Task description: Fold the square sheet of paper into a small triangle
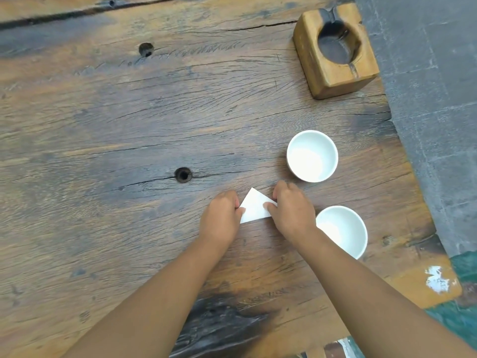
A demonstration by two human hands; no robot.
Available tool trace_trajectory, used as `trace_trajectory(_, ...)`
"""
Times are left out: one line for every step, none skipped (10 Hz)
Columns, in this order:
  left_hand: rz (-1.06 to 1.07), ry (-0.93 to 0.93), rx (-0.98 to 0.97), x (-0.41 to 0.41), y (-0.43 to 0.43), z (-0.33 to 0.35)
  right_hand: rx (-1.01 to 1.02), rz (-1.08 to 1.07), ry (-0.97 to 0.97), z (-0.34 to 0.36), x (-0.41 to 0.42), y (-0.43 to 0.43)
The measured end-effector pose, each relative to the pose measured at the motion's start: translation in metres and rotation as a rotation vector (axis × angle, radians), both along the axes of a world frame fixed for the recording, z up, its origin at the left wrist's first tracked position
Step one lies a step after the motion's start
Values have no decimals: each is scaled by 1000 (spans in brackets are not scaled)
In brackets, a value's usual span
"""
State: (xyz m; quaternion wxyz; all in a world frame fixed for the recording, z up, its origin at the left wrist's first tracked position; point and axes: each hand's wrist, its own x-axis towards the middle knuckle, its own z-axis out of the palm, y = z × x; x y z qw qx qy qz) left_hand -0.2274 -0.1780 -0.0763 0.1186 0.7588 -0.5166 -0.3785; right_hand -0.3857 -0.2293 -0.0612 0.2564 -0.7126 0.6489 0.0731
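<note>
The paper [254,206], already a small white triangle, lies flat on the wooden table [129,125] a little toward 5 o'clock of the middle, its point toward 12 o'clock. The left hand [222,219] covers the corner at 9 o'clock, thumb laid on top and fingers curled in against the edge. The right hand [291,210] grips the corner at 3 o'clock the same way, so both corners are hidden and I cannot tell whether any fingers reach beneath. From the paper, one white cup [312,156] stands at 1 o'clock; a second cup [346,228] at 4 o'clock is partly covered by the right forearm. A hollowed wooden block [335,73] sits far off at 1 o'clock by the table edge.
</note>
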Motion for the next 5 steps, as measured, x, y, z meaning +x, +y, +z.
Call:
trace_trajectory(-16, 20, 14, 2, -1, 2, 33, -45, -36, 3, -1, -1)
trace_trajectory(-34, 55, 21, 5, -1, 8, 40, -65, -63, 11, -1, 2)
trace_trajectory(-53, 57, 46, 12, 6, 20, 28, -47, -19, 25, -2, 11)
trace_trajectory(-37, 28, 45, 26, 20, 36, -10, -3, -5, 41, -2, 22)
trace_trajectory(5, 11, 40, 45, 37, 60, 58, -12, -74, 66, 7, 33)
